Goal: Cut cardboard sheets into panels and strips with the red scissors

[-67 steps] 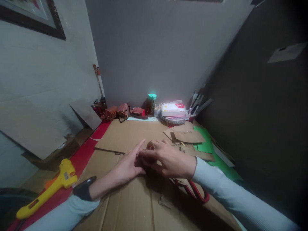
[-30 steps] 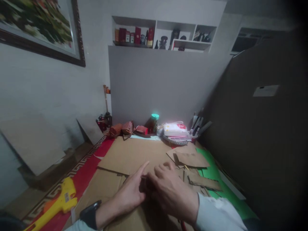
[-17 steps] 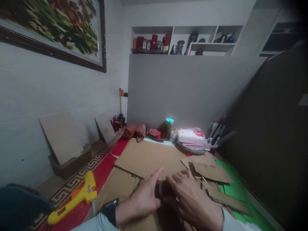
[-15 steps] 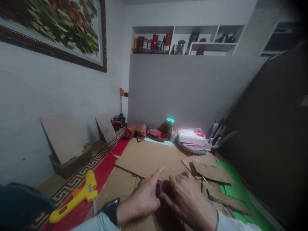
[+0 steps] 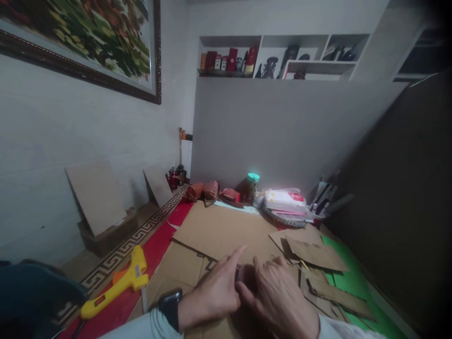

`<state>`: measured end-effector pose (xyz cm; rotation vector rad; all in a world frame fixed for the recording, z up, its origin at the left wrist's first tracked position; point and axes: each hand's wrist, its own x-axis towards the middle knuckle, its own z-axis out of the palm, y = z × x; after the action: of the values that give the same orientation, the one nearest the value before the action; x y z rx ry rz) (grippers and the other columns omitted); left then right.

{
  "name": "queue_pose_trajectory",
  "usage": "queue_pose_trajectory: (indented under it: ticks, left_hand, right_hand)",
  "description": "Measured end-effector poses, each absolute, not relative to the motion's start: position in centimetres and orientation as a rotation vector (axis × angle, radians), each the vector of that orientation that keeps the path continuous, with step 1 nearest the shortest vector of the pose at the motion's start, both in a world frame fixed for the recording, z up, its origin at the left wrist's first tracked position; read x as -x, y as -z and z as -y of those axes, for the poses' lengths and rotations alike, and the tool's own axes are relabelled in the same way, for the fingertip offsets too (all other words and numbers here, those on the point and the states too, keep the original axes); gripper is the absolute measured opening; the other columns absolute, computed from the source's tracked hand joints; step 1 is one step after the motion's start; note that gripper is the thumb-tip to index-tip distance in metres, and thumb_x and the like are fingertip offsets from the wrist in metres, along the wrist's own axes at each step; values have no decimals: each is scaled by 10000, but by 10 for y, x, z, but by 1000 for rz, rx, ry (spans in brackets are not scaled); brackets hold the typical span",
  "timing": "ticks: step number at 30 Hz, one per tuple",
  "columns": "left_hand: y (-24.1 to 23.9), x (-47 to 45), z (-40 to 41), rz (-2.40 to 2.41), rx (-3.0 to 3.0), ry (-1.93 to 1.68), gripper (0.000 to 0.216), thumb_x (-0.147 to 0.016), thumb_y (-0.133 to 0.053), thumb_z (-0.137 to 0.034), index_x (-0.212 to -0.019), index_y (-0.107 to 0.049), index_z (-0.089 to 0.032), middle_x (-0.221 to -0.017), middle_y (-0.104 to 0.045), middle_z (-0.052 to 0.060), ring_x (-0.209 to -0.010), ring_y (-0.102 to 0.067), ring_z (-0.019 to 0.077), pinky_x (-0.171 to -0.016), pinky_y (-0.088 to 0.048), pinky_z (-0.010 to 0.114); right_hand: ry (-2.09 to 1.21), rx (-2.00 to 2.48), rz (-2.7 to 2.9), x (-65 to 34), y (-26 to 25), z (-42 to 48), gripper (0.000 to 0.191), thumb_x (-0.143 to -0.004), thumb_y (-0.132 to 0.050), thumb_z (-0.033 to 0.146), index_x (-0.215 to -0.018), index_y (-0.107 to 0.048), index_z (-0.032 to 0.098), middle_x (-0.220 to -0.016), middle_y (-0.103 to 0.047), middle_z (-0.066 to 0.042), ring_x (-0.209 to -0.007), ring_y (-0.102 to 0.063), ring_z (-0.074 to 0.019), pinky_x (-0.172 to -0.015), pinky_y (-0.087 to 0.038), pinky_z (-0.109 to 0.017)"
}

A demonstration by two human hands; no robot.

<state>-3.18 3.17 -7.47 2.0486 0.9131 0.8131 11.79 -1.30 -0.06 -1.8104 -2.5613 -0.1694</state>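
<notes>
"Where should I start?"

"With the wide cardboard sheet (image 5: pixel 219 228); I'll place everything by it. At its near edge, both hands hold one small, dark, round, hollow piece (image 5: pixel 248 274)."

"How does each hand grip it?"

"The left hand (image 5: pixel 216 288), with a black watch (image 5: pixel 171 305) on its wrist, cups the piece from the left. The right hand (image 5: pixel 280 293) grasps the other side, thumb at the rim and fingers bent. Some fingertips are hidden."

"And left of the sheet?"

"A yellow glue gun (image 5: pixel 137 270) lies beside a strip of red cloth (image 5: pixel 165 240) that borders the cardboard."

"To the right?"

"Cut cardboard pieces (image 5: pixel 314 254) overlap there, partly covering a green sheet (image 5: pixel 356 281)."

"Beyond the far edge?"

"Reddish-brown bundles (image 5: pixel 211 190), then a jar with a teal lid (image 5: pixel 253 178), then a white packet (image 5: pixel 285 200) with a red mark, resting on a round tray (image 5: pixel 282 219)."
</notes>
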Motion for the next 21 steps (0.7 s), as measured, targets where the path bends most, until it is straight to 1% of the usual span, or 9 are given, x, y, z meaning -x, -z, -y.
queue_pose_trajectory:
  ticks: [2,5,7,10,13,17,21]
  left_hand:
    - [73,31,-31,-926,-2056,-797,863,-743,-685,-186,-1469,-225,-258,-1243,-580,112,-1114,-560,305,-942,-438,561]
    - [69,30,-28,-925,-2060,-776,898,-717,-700,-181,-1471,-216,-239,-1244,-586,119,-1110,-568,305,-946,-440,558]
    - [68,31,-25,-916,-2067,-776,915,-702,-706,-181,-1472,-214,-230,-1289,-565,134,-1147,-549,313,-968,-423,558]
    - [69,31,-23,-906,-2090,-800,924,-688,-684,-136,-1474,-206,-222,-1356,-518,145,-1223,-494,320,-1014,-378,560]
    - [70,30,-21,-922,-2098,-818,873,-716,-630,-103,-1470,-200,-201,-1318,-542,142,-1214,-499,303,-1018,-375,547]
    - [70,27,-18,-977,-2082,-815,774,-744,-610,-109,-1432,-264,-186,-1289,-544,140,-1153,-531,292,-985,-404,538]
    - [72,24,-15,-1021,-2064,-809,696,-768,-582,-112,-1406,-305,-161,-1213,-586,129,-1110,-555,278,-964,-422,518]
  right_hand:
    - [185,1816,2568,-117,-3,14,343,-899,-474,417,-858,-624,112,-731,-670,-143,-687,-635,-347,-724,-309,-480]
    - [197,1777,2599,-122,-11,16,268,-830,-563,415,-821,-625,155,-770,-677,-131,-746,-625,-358,-726,-300,-475]
    - [190,1761,2603,-126,-12,17,228,-818,-572,403,-825,-619,180,-795,-679,-113,-773,-613,-343,-728,-296,-458]
    - [161,1759,2587,-128,-5,20,224,-845,-543,402,-830,-609,189,-815,-674,-101,-782,-597,-309,-733,-297,-429]
    - [164,1787,2522,-125,4,22,239,-875,-507,397,-868,-601,177,-829,-667,-107,-804,-589,-294,-763,-298,-417]
    - [180,1832,2444,-120,9,23,235,-899,-483,381,-864,-591,175,-831,-666,-101,-810,-593,-285,-772,-297,-408]
    - [212,1883,2398,-114,10,24,250,-903,-472,388,-864,-593,173,-807,-673,-106,-784,-608,-293,-760,-316,-413]
